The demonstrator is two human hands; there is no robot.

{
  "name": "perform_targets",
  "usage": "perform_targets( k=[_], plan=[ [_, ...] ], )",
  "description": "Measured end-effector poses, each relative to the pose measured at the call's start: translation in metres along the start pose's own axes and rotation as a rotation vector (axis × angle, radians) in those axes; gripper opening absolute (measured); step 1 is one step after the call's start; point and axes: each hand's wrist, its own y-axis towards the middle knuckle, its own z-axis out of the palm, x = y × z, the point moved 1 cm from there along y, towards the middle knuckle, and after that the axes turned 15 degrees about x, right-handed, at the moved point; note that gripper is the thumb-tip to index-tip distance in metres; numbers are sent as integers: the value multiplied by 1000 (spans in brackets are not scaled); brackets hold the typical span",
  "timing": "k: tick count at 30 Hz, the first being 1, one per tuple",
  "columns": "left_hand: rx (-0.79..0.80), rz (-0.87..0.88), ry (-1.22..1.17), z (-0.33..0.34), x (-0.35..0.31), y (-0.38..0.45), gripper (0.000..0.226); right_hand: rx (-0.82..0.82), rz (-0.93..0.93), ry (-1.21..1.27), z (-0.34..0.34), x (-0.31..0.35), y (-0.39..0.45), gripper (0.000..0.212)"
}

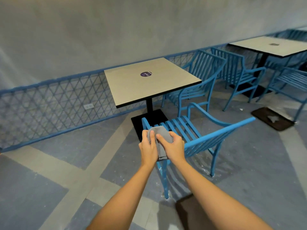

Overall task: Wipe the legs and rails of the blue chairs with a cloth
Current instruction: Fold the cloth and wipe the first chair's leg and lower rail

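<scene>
A blue metal slatted chair (207,138) stands in front of me, its back to the right and its near leg running down below my hands. A grey cloth (160,135) is bunched over the chair's near left arm. My left hand (148,147) grips the cloth from the left, fingers curled over it. My right hand (172,146) holds the cloth from the right, thumb and fingers pressed into it. The arm rail under the cloth is hidden.
A square pale table (149,80) on a black pedestal stands behind the chair. More blue chairs (199,77) and a second table (272,45) are at the right. A dark mat (272,118) lies on the floor. A blue lattice fence (49,103) lines the wall.
</scene>
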Motion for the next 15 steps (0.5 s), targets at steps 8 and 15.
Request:
perform_targets(
  k=[8,15],
  plan=[
    [187,77,-18,-48,52,78,27,-151,85,-39,62,-2,55,28],
    [382,138,-25,-114,71,149,26,-333,121,-23,133,24,105,35]
  ],
)
